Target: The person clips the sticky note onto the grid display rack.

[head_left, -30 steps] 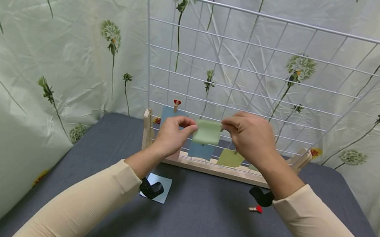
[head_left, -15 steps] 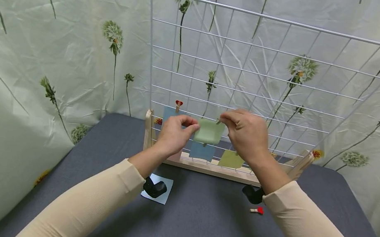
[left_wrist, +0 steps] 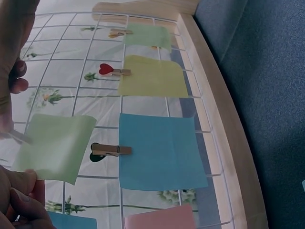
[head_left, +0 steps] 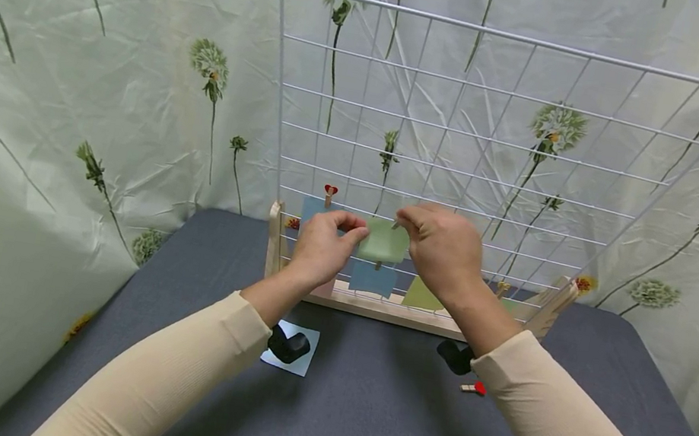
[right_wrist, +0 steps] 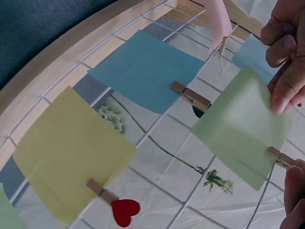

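Note:
My left hand [head_left: 326,243] pinches the left edge of a light green paper note [head_left: 383,241] in front of a white wire grid [head_left: 446,126]. My right hand [head_left: 444,253] pinches a small wooden clothespin [right_wrist: 281,157] whose tip is at the note's upper edge. Whether the clothespin also grips the wire, I cannot tell. Just below hangs a blue note [head_left: 372,279], fixed by a clothespin [left_wrist: 112,150] with a dark green heart. Beside it, a yellow note [right_wrist: 71,152] hangs from a red-heart clothespin [right_wrist: 121,210].
Another blue note [head_left: 314,212] and a pink note [left_wrist: 162,218] hang at the grid's left; a green note [left_wrist: 147,37] hangs at its right. A wooden base [head_left: 402,316] supports the grid. On the grey table [head_left: 371,422] lie a pale blue note [head_left: 299,364] and a red-heart clothespin [head_left: 474,388].
My right hand has moved left with the clothespin, from beside the green note's upper right corner to its upper edge. My left hand keeps its pinch on the note.

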### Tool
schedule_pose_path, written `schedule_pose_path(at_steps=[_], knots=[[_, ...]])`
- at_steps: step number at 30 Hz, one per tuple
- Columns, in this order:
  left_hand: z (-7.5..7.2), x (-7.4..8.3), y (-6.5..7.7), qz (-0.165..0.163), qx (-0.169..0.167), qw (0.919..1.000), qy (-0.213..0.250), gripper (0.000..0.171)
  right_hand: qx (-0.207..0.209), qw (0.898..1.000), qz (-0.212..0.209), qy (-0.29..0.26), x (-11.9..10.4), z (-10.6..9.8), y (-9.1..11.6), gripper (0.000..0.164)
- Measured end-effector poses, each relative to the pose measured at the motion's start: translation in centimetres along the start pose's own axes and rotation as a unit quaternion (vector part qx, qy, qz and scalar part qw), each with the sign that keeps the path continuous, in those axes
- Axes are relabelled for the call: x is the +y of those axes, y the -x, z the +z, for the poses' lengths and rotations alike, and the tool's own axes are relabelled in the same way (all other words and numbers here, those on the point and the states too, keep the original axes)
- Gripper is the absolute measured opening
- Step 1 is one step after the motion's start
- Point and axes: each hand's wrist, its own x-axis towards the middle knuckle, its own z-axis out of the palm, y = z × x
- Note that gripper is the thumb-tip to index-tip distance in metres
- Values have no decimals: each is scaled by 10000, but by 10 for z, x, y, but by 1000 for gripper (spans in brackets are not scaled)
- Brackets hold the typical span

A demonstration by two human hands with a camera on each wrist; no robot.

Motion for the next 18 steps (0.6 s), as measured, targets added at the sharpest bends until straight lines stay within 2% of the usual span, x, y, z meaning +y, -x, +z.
schedule_pose_path(at_steps=[10, 18], knots=[[0, -1, 1, 107, 74, 9998, -146, 20, -309, 9992, -32, 237, -7, -3, -5, 20], [-1, -2, 2, 186, 85, 9998, -89, 21, -337, 9991, 41, 257, -9, -5, -4, 20]])
